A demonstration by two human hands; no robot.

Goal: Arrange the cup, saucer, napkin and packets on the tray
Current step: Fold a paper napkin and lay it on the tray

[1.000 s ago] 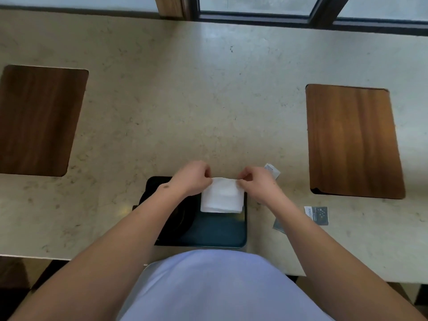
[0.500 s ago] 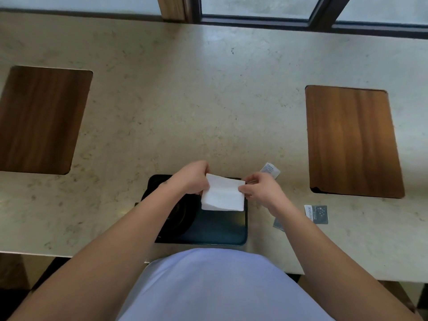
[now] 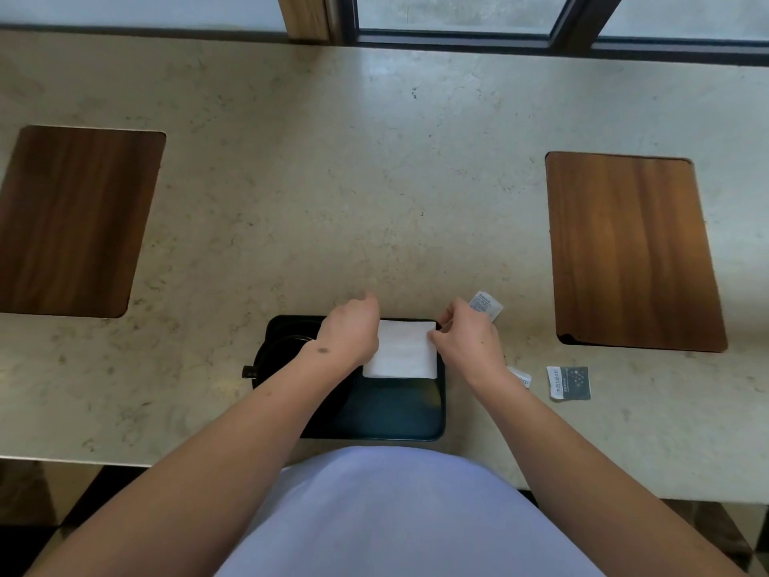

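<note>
A dark tray (image 3: 399, 414) lies at the counter's near edge. A folded white napkin (image 3: 401, 349) rests flat in the tray's far right part. My left hand (image 3: 349, 331) covers the napkin's left edge and my right hand (image 3: 466, 337) pinches its right edge. A dark saucer and cup (image 3: 287, 351) sit on the tray's left side, mostly hidden under my left forearm. A white packet (image 3: 484, 305) lies just beyond my right hand, a grey packet (image 3: 569, 382) lies to the right, and another packet (image 3: 520, 376) peeks out beside my right wrist.
Two wooden inlays are set into the stone counter, one at the left (image 3: 75, 220) and one at the right (image 3: 630, 249). A window frame (image 3: 457, 39) runs along the back edge.
The napkin has gone from tilted and lifted to lying flat and square on the tray. Both hands stayed at its two side edges.
</note>
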